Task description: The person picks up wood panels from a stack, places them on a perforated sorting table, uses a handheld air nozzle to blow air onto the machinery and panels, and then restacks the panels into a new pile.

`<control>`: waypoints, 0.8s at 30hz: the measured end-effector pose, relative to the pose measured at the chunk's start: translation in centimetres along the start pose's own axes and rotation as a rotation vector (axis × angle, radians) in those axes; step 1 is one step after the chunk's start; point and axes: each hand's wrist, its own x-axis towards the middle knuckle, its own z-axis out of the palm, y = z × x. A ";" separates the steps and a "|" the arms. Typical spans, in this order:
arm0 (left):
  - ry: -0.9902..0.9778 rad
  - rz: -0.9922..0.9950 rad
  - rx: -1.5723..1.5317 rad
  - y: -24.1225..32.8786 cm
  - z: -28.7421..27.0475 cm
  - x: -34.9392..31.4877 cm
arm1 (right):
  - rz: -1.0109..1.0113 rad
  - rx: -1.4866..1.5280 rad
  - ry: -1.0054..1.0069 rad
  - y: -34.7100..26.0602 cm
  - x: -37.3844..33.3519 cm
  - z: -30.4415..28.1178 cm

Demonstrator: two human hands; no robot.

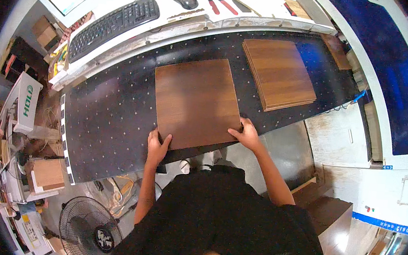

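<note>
A square brown wood-grain board [196, 102] lies on the black dotted table [102, 128] in front of me. My left hand [158, 145] grips its near left corner, thumb on top and fingers along the edge. At the near right corner, my right hand [246, 133] holds the same board, its thumb also on the upper face. To the right, a small stack of similar brown boards [280, 73] rests on the table, apart from the one I hold. The undersides of my fingers are partly hidden by the board.
Behind the table, a white shelf carries a black keyboard [115, 27], a mouse [185, 0] and red-handled pliers [220, 3]. A black fan [90, 231] stands on the floor at lower left. Brown panels [329, 216] stand at my right. A narrow board [336, 51] lies at the table's far right.
</note>
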 end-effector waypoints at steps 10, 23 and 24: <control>0.114 -0.179 -0.053 -2.2 1.4 12.1 | 0.087 0.245 0.235 -2.5 11.7 3.7; -0.150 -0.164 -0.374 2.4 -0.1 11.2 | 0.334 0.014 0.299 -3.1 3.6 3.7; -0.159 -0.161 -0.372 1.7 -0.1 10.6 | 0.341 0.015 0.305 -3.1 2.1 4.5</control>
